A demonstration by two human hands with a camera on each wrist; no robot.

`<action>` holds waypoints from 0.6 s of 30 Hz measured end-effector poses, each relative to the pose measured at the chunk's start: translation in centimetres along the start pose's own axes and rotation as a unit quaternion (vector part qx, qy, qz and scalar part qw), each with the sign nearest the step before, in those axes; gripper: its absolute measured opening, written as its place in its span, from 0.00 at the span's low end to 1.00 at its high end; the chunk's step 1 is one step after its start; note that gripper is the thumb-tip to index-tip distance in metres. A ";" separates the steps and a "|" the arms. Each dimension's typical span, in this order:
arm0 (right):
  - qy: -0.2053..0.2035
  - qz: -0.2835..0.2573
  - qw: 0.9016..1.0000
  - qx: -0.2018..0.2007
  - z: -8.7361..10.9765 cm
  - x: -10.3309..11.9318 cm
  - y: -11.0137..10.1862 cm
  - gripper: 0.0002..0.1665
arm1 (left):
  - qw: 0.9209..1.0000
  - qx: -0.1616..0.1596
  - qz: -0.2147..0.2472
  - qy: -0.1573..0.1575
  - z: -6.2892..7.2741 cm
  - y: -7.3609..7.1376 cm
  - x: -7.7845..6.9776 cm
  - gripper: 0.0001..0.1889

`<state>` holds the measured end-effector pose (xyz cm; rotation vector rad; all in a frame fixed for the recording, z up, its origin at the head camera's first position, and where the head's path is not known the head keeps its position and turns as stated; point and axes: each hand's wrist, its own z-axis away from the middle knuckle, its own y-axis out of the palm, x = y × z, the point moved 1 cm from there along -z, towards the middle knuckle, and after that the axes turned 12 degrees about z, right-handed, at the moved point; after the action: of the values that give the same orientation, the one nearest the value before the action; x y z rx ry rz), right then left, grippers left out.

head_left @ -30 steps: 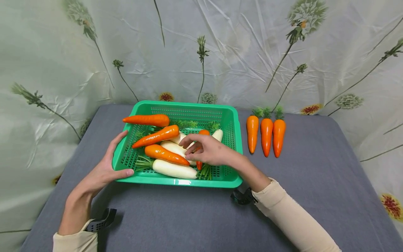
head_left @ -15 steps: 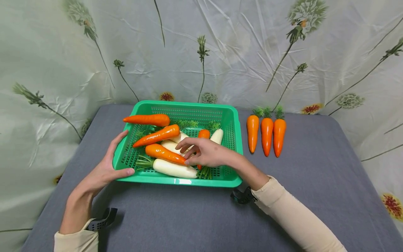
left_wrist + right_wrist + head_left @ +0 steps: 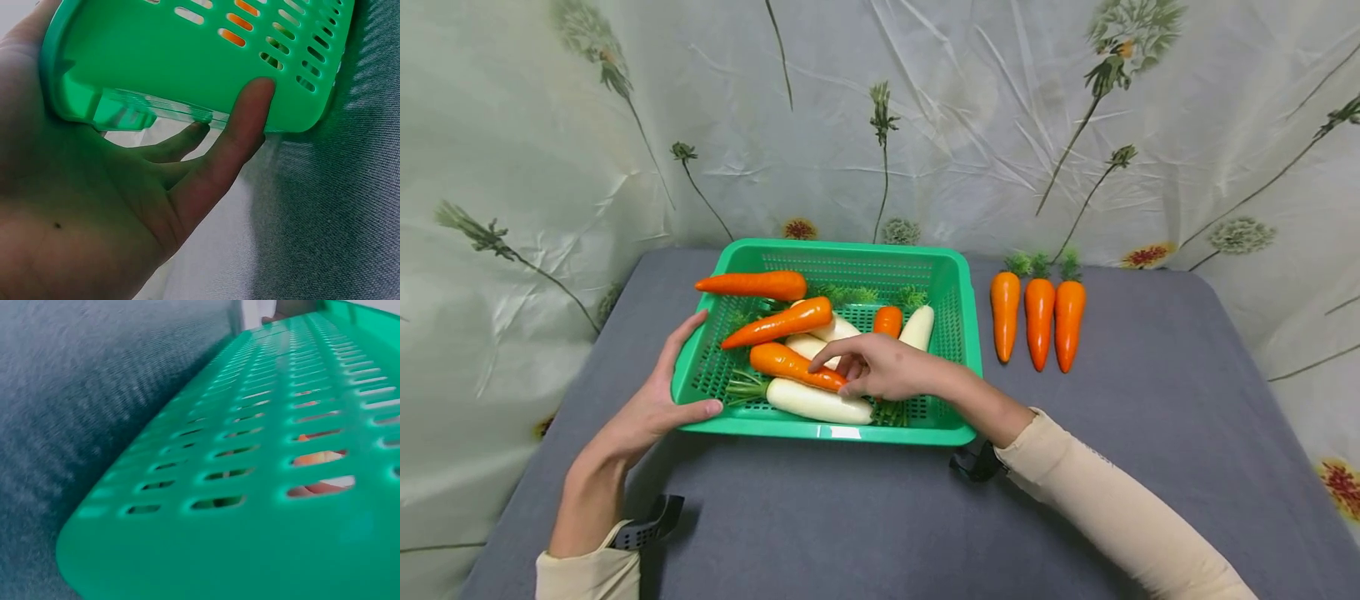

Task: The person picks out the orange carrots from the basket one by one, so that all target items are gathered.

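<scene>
In the head view, the left hand (image 3: pixel 651 408) grips the left end of a green basket (image 3: pixel 957 429), its thumb lying over the near-left corner of the rim and its fingers spread along the outer left wall. The right arm, in a pale sleeve (image 3: pixel 1112 500), comes in from the near right and crosses the basket's right end; the wrist is level and the right hand (image 3: pixel 887 367) is bent inward, thumb and fingers curled narrowly round the right, tapering end of the nearest carrot (image 3: pixel 786 365). That carrot lies inside the basket, between a white radish (image 3: pixel 816 402) on its near side and another carrot (image 3: pixel 778 323) on its far side. Three carrots (image 3: pixel 1038 323) lie on the grey cloth to the right. In the left wrist view, one straight finger presses the slotted wall from outside, the palm at left. In the right wrist view, the basket's wall hides most of the right hand's grip.
</scene>
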<state>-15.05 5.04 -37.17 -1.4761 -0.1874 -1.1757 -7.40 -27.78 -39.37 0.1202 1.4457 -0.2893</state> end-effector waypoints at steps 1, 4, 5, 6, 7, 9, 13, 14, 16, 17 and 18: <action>-0.004 -0.007 1.000 0.006 0.0 0.0 -0.1 0.26 | 1.000 -0.001 0.000 0.000 0.0 0.0 0.0 0.59; -0.020 -0.040 0.999 0.028 0.2 -0.2 -0.2 0.29 | 1.000 -0.003 0.003 -0.002 0.0 0.0 0.0 0.59; -0.026 -0.055 0.998 0.036 0.4 -0.2 -0.2 0.30 | 1.000 -0.003 0.004 -0.001 0.0 0.0 0.0 0.59; -0.032 -0.068 0.996 0.044 0.5 -0.3 -0.2 0.32 | 1.000 -0.004 0.005 -0.001 0.0 0.0 0.1 0.59; -0.039 -0.082 0.994 0.052 0.6 -0.4 -0.2 0.33 | 1.000 -0.003 0.007 -0.001 0.0 0.0 0.1 0.59; -0.051 -0.117 0.990 0.066 0.8 -0.5 -0.2 0.36 | 1.000 -0.004 0.008 0.001 0.0 0.0 0.1 0.59; -0.058 -0.189 0.977 0.077 1.4 -0.7 -0.2 0.37 | 1.000 -0.004 0.010 0.005 0.0 0.0 0.2 0.58; -0.057 -0.207 0.974 0.076 1.5 -0.8 -0.3 0.36 | 1.000 -0.004 0.009 0.006 0.0 0.0 0.2 0.58; -0.052 -0.236 0.968 0.073 1.7 -0.8 -0.4 0.36 | 1.000 -0.003 0.010 0.007 0.0 0.0 0.2 0.58; -0.049 -0.251 0.964 0.071 1.8 -0.9 -0.5 0.35 | 1.000 -0.003 0.010 0.008 0.0 0.0 0.2 0.58; -0.046 -0.264 0.961 0.068 1.9 -0.9 -0.5 0.35 | 1.000 -0.003 0.010 0.008 0.0 0.0 0.2 0.58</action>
<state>-14.77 7.20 -37.08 -1.3993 -0.7494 -1.4817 -7.33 -27.78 -39.54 0.1324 1.4597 -0.2693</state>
